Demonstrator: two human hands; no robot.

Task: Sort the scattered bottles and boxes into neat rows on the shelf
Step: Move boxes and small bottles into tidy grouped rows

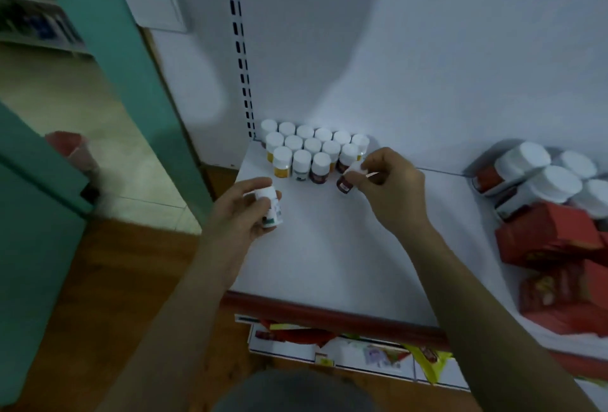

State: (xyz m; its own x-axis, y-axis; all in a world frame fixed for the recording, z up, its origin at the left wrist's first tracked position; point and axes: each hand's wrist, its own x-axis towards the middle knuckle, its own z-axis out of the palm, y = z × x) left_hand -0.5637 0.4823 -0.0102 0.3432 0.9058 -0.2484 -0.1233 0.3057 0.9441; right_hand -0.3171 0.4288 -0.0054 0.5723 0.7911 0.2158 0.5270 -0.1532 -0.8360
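Several small white-capped bottles [312, 151] stand in three neat rows at the back left corner of the white shelf [329, 263]. My left hand [240, 211] grips a small white bottle with a green-edged label [271, 207], held above the shelf's left edge. My right hand [388, 188] pinches the white cap of a tilted dark brown bottle [345, 183], its base low over the shelf just right of the front row's end.
Larger white-capped bottles [543, 178] lie scattered at the right, with red boxes [552, 247] piled in front of them. A red strip [329, 313] edges the shelf front; packages lie on the level below. A teal door frame [138, 82] stands to the left.
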